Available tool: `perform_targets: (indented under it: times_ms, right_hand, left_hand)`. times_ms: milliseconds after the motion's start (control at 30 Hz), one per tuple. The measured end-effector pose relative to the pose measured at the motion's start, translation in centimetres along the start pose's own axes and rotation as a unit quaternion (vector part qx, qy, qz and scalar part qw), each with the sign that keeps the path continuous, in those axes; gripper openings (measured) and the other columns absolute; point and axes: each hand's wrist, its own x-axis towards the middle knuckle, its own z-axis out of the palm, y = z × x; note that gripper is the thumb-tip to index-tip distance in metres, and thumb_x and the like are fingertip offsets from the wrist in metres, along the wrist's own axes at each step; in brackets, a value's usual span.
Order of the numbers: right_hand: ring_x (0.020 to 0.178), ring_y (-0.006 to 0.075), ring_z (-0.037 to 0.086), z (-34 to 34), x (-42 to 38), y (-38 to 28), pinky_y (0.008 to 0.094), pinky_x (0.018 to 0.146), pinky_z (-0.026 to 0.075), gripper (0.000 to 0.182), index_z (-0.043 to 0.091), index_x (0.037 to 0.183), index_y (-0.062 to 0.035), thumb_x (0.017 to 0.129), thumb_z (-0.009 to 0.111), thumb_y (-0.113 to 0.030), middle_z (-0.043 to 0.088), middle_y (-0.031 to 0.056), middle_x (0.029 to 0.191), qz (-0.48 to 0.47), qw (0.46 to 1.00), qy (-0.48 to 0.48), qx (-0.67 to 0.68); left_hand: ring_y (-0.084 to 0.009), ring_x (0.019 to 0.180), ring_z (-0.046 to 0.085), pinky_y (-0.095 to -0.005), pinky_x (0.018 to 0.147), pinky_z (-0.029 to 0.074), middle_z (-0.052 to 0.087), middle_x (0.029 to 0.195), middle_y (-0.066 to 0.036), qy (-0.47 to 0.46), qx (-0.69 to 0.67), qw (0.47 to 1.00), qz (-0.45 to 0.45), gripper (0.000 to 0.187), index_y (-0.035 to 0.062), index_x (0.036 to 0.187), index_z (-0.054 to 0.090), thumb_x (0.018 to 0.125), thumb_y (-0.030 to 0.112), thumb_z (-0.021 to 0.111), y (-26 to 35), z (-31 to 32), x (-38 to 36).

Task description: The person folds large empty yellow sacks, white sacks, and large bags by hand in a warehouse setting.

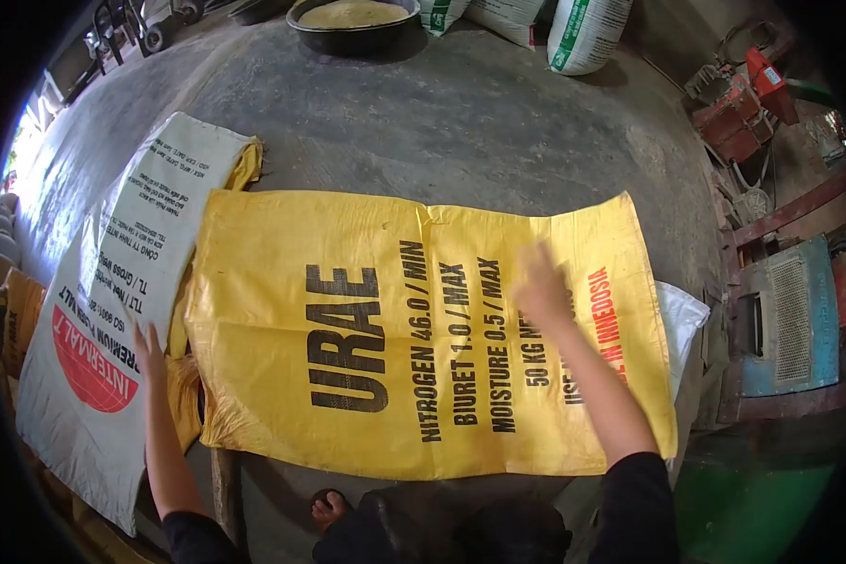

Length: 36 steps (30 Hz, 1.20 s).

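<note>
Your right hand point(540, 287) lies flat, fingers spread, pressing on the yellow sack point(348, 329) printed URAE, which is laid out flat on the grey table point(461, 122) in front of you. Your left hand point(148, 350) rests open at the edge of the white sack point(113, 310) with the red emblem, just beside the yellow sack's left edge; neither grip pinches anything. A dark basin point(352, 23) of pale grain stands at the table's far side, near white filled bags point(583, 33).
</note>
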Motion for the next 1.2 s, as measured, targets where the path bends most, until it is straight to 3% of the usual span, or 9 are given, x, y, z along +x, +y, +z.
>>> perform_targets:
  times_ms: [33,200,300,400,600,733,867,1067,1200]
  right_hand:
    - [0.139,0.0242,0.013,4.8,-1.6,-1.0,0.0565,0.109,0.008,0.062,0.023,0.144,-0.0198,0.086,0.046,-0.023,0.013,0.0103,0.151,-0.018,0.975,-0.082,0.205]
    - [0.141,0.0226,0.002,10.6,-7.0,-9.4,0.0592,0.108,0.005,0.064,0.015,0.145,-0.0251,0.091,0.037,-0.05,0.003,0.004,0.153,-0.136,0.953,-0.267,-0.051]
    - [0.141,0.0218,-0.001,13.1,-7.5,-10.0,0.0604,0.108,0.004,0.064,0.013,0.145,-0.0275,0.091,0.033,-0.055,0.0,0.0017,0.153,-0.139,0.948,-0.28,-0.056]
    - [0.14,0.0216,-0.004,14.0,-7.7,-9.7,0.0618,0.107,0.002,0.064,0.011,0.145,-0.03,0.091,0.031,-0.057,-0.001,0.0012,0.153,-0.129,0.953,-0.267,-0.062]
    - [0.141,0.0203,0.002,11.2,-5.9,-9.5,0.0571,0.109,0.004,0.063,0.024,0.143,-0.0245,0.09,0.037,-0.056,0.005,0.0041,0.153,-0.073,0.929,-0.344,0.114]
    - [0.134,0.0291,0.028,9.5,-5.0,-7.0,0.0418,0.108,0.025,0.056,0.039,0.137,-0.013,0.088,0.055,-0.037,0.029,0.0127,0.145,-0.019,0.933,-0.188,0.307]
    - [0.135,0.0275,0.025,5.9,-8.6,-4.9,0.0489,0.107,0.025,0.058,0.034,0.138,-0.0145,0.088,0.054,-0.036,0.027,0.0127,0.146,-0.043,0.976,-0.092,0.192]
    - [0.133,0.0268,0.03,1.1,-14.9,3.7,0.0536,0.106,0.022,0.064,0.034,0.137,-0.0134,0.08,0.063,-0.02,0.031,0.0127,0.144,0.166,0.961,0.094,0.202]
    - [0.135,0.0215,0.027,-4.8,-19.5,11.3,0.0681,0.102,0.009,0.075,0.024,0.142,-0.0181,0.08,0.063,-0.03,0.033,0.0062,0.144,0.321,0.925,0.122,-0.162]
  left_hand:
    - [-0.0304,0.127,0.037,-0.0362,0.105,0.027,0.038,0.137,-0.024,-0.05,-0.035,0.996,-0.065,0.065,-0.0066,0.135,0.033,0.093,0.041,0.046,-3.5,-0.8,-0.9]
    - [-0.0362,0.121,0.042,-0.0393,0.101,0.034,0.046,0.128,-0.026,-0.141,0.264,0.949,-0.097,0.067,-0.0073,0.131,0.037,0.088,0.041,0.055,-4.1,-2.1,-15.5]
    - [-0.0339,0.114,0.048,-0.0393,0.095,0.039,0.047,0.125,-0.025,-0.227,-0.021,0.955,-0.19,0.063,-0.0071,0.131,0.036,0.085,0.029,0.062,-0.1,-2.2,-20.7]
    - [-0.0312,0.102,0.055,-0.0335,0.087,0.044,0.049,0.118,-0.022,-0.1,0.24,0.961,-0.095,0.06,-0.0041,0.13,0.037,0.082,0.015,0.065,-0.2,-0.8,-23.8]
    - [-0.0345,0.103,0.051,-0.0367,0.086,0.044,0.048,0.115,-0.022,-0.067,0.152,0.982,-0.094,0.057,-0.0037,0.126,0.04,0.08,0.016,0.067,-3.5,-0.8,-23.8]
    - [-0.0363,0.133,0.026,-0.0536,0.094,0.036,0.022,0.146,-0.019,0.006,0.46,0.882,-0.097,0.081,0.0105,0.141,0.025,0.076,0.018,0.071,6.9,0.1,-23.7]
    - [-0.0351,0.138,0.011,-0.0624,0.099,0.025,0.009,0.151,-0.016,-0.022,0.3,0.936,0.184,0.087,0.0165,0.144,0.018,0.074,0.026,0.07,7.8,4.9,-23.7]
    - [-0.0384,0.139,0.002,-0.0645,0.103,0.007,0.007,0.151,-0.018,-0.324,0.281,0.869,0.246,0.085,0.0179,0.142,0.026,0.072,0.042,0.069,18.3,12.3,-27.0]
    - [-0.0348,0.139,0.001,-0.0665,0.102,0.003,0.006,0.152,-0.01,-0.481,0.299,0.735,0.373,0.076,0.0297,0.141,0.03,0.076,0.06,0.057,21.6,14.9,-30.2]
